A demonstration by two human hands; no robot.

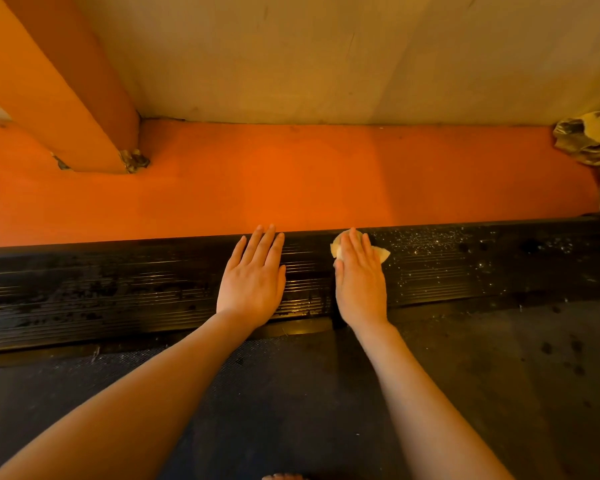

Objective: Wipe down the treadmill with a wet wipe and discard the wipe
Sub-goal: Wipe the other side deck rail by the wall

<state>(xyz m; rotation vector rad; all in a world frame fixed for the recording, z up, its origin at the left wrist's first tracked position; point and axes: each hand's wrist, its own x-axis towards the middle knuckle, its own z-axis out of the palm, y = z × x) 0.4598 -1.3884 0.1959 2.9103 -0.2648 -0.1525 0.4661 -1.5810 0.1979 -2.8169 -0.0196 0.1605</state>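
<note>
The right hand [359, 275] lies flat on the ribbed black side rail [118, 292] of the treadmill, its fingers [355, 244] straight and together, pressing a small crumpled wet wipe [381, 252] against the plastic. Only the wipe's edges show, poking out at ten and two o'clock of the fingertips. The left hand [253, 275] rests palm-down just beside it, at nine o'clock, fingers released and straight, holding nothing and seemingly bracing the body.

The rail toward three o'clock is speckled with pale dust and grit [430, 244], while the stretch toward nine o'clock looks streaked and glossy, so about half the rail probably remains to do, plus the dark belt [465, 375] at six o'clock, which also carries spots.

The chief risk is the wipe itself: it is small and bunched, and held by flat pressure alone, so a quick stroke across the ridges could roll it out from under the fingers or tear it. A loaded wipe may merely push grit into the grooves. A stroke carried too far toward twelve o'clock could flick debris over the rail's edge onto the orange floor [291, 181]. Leaning weight on a damp rail could let the left palm slide.
</note>
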